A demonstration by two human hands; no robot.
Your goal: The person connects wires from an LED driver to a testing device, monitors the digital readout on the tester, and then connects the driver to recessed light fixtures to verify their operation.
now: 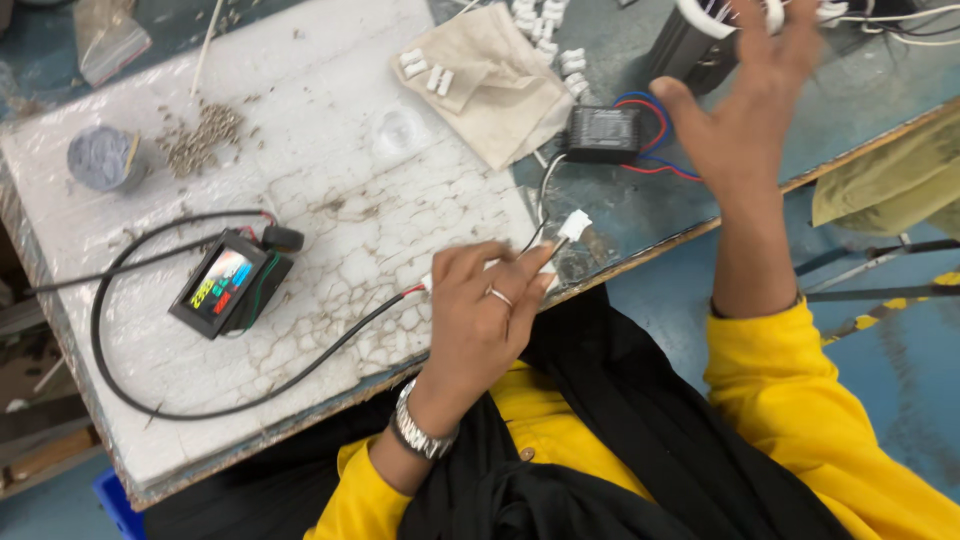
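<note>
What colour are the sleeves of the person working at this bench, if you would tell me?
Bright yellow sleeves, seen best in the head view.

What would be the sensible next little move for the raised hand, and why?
Probably bring the right hand down to the white connector on the bench. The left hand pinches the wire there, while the right hangs open above, holding nothing.

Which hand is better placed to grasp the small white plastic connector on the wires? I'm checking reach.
Left. The left hand lies beside the small white plastic connector; the right hand is raised farther back.
</note>
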